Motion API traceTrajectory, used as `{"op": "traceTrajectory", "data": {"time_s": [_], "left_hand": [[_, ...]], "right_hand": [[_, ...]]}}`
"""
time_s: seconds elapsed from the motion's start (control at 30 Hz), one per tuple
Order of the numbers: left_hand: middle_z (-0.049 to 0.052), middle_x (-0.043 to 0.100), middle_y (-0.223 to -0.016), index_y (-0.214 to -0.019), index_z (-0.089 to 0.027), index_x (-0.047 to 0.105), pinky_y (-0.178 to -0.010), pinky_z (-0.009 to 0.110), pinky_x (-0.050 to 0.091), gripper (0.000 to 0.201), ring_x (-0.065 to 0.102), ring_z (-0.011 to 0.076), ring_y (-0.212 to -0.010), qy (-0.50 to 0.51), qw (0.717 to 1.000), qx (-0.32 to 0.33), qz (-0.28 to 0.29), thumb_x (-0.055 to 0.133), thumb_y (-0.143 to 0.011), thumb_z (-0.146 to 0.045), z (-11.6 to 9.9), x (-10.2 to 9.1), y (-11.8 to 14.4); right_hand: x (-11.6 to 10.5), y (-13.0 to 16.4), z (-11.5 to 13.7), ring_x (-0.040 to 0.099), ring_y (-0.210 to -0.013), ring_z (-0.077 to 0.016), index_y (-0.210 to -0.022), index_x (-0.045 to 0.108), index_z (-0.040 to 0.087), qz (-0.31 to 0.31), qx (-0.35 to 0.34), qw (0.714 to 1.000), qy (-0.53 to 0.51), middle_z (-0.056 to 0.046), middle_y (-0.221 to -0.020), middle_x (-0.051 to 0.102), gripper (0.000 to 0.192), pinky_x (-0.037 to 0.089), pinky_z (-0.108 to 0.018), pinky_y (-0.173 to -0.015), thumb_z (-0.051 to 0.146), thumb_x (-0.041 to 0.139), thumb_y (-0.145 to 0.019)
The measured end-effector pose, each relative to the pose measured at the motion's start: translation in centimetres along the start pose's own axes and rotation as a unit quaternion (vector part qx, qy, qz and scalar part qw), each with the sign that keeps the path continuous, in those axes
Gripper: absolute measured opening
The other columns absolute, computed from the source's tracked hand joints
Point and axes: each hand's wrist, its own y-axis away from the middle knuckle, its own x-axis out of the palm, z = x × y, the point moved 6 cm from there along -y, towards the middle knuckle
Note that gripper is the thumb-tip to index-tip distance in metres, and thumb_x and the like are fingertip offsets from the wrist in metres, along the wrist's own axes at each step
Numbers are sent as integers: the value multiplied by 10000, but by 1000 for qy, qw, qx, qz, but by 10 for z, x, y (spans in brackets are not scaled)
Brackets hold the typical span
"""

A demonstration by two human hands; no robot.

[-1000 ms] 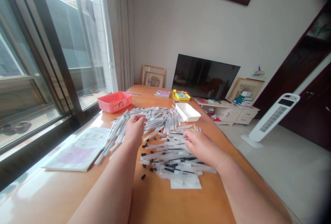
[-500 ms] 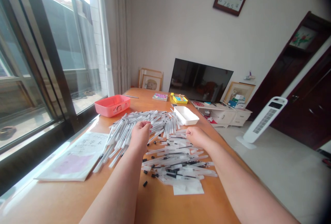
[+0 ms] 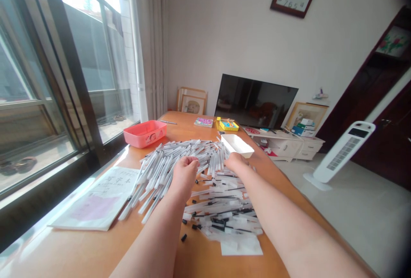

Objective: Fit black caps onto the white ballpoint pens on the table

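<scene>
A big heap of white pen barrels (image 3: 167, 162) covers the middle of the wooden table (image 3: 199, 261). Closer to me lies a second pile of pens with black refills (image 3: 224, 209), with small black caps (image 3: 183, 238) scattered beside it. My left hand (image 3: 185, 174) hovers over the barrel heap, fingers curled loosely; whether it grips a pen is hidden. My right hand (image 3: 236, 162) reaches forward over the heap's far right edge, just short of a white tray (image 3: 237, 144). What its fingers hold cannot be seen.
A pink plastic box (image 3: 145, 133) stands at the far left of the table. A booklet (image 3: 99, 196) lies by the window edge. Small books (image 3: 226, 125) sit at the far end. Beyond are a television, a low cabinet and a white tower fan (image 3: 343, 152).
My right hand has moved forward from the nearer pile to the far edge of the barrel heap by the white tray. My left hand shifted slightly right and forward.
</scene>
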Motion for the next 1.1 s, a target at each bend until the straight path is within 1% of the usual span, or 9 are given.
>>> {"op": "traceTrajectory", "data": {"time_s": [0.2,0.33,0.4,0.43,0.53,0.63,0.8,0.9,1.1], "left_hand": [[12,641,-729,-842,-181,635,-594,245,382,151,544,132,-632,6,1000,3,18,638,-734,-287,-3,4,6],[16,650,-742,-861,-186,632,-607,254,394,170,559,144,-654,-9,1000,1,28,664,-754,-313,-2,10,10],[42,682,-795,-901,-178,649,-632,269,414,227,595,165,-709,-18,999,-2,40,673,-783,-370,-1,16,14],[57,699,-839,-938,-175,660,-649,276,427,269,614,176,-746,-12,998,-6,56,672,-801,-406,-1,20,16],[82,718,-938,-1002,-174,685,-684,281,455,377,633,177,-802,45,989,-17,137,673,-830,-509,-1,34,24],[78,717,-926,-995,-171,696,-635,247,433,377,597,133,-719,102,973,-22,205,700,-829,-509,-3,42,30],[80,726,-913,-1009,-158,674,-591,232,405,337,555,105,-643,154,961,-15,227,716,-840,-447,-6,44,30],[82,729,-894,-966,-149,665,-604,239,419,332,547,105,-632,159,965,-7,210,735,-822,-440,-5,42,28],[69,720,-796,-863,-150,648,-663,265,455,376,599,136,-667,161,976,-7,146,776,-754,-487,-3,42,29]], "right_hand": [[-18,13,-7,683,-1035,-382,-1013,724,142,-1,30,997,-76,-238,-1048,728,347,499,-391,-758,375,724,-757],[-24,53,-10,694,-810,-251,-853,678,171,39,-33,983,-177,-144,-885,751,231,464,-282,-611,396,629,-832],[-24,81,-9,658,-681,-170,-850,645,188,73,-68,968,-230,-87,-844,752,218,432,-233,-545,385,557,-880],[-23,96,-7,623,-617,-133,-851,627,195,99,-89,955,-266,-61,-821,746,204,404,-210,-509,380,548,-886],[-19,135,4,512,-499,-83,-811,582,187,223,-129,859,-442,-35,-717,703,169,286,-179,-425,347,605,-858],[-17,155,9,505,-481,-79,-777,558,181,284,-128,810,-496,-39,-690,689,166,238,-182,-400,315,629,-844],[-9,161,15,538,-504,-93,-961,615,158,363,-139,736,-554,-61,-727,702,288,280,-190,-428,443,595,-926],[-8,162,16,476,-478,-76,-1005,629,155,354,-169,753,-528,-32,-697,678,344,261,-190,-437,490,570,-954],[-22,162,18,511,-512,-107,-820,604,189,212,-258,869,-365,-6,-655,658,341,364,-231,-526,453,483,-998]]}}
